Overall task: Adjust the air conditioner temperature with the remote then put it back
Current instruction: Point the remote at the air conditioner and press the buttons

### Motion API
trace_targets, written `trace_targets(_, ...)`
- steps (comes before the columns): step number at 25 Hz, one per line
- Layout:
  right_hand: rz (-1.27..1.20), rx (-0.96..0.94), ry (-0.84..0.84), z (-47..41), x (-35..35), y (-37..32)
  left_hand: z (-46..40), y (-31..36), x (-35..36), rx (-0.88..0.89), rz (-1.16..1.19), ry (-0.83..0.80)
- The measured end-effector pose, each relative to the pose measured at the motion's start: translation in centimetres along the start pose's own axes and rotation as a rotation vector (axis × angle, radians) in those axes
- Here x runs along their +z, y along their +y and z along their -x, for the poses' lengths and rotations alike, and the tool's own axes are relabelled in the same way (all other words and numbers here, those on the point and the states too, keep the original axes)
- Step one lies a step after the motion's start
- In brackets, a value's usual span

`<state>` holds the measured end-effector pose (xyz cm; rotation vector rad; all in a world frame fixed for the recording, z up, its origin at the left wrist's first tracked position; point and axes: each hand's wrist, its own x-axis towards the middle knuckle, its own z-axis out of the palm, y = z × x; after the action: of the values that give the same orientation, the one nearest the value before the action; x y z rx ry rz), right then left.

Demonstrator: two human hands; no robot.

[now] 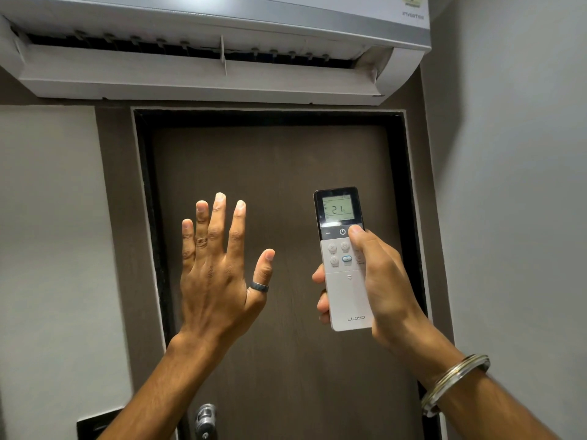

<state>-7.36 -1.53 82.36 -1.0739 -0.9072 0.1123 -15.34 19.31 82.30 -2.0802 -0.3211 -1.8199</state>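
A white air conditioner [203, 58] hangs on the wall above the door, its louvre flap swung open. My right hand [378, 287] holds a white remote [344, 290] upright and pointed up at the unit. The remote's dark top has a lit screen reading 21. My thumb rests on a button just right of the power symbol. My left hand [216, 271] is raised in front of the door, left of the remote, palm away from me, fingers spread and holding nothing. It wears a dark ring on the thumb.
A dark brown door [279, 185] in a black frame fills the middle. Its metal lock [205, 420] sits at the bottom, with a black wall plate [95, 423] to its left. Grey walls stand on both sides, the right one close by.
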Motion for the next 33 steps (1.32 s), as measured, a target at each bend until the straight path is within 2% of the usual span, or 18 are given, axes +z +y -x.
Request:
trace_targets(19,0.07,-0.015,0.032,0.01,-0.4,0.29,-0.08,0.1,0.36,0.001,0.006,0.009)
trace_targets(33,0.015,-0.01,0.033,-0.15,-0.69,0.56,-0.13,0.28,0.77,-0.003,0.023,-0.002)
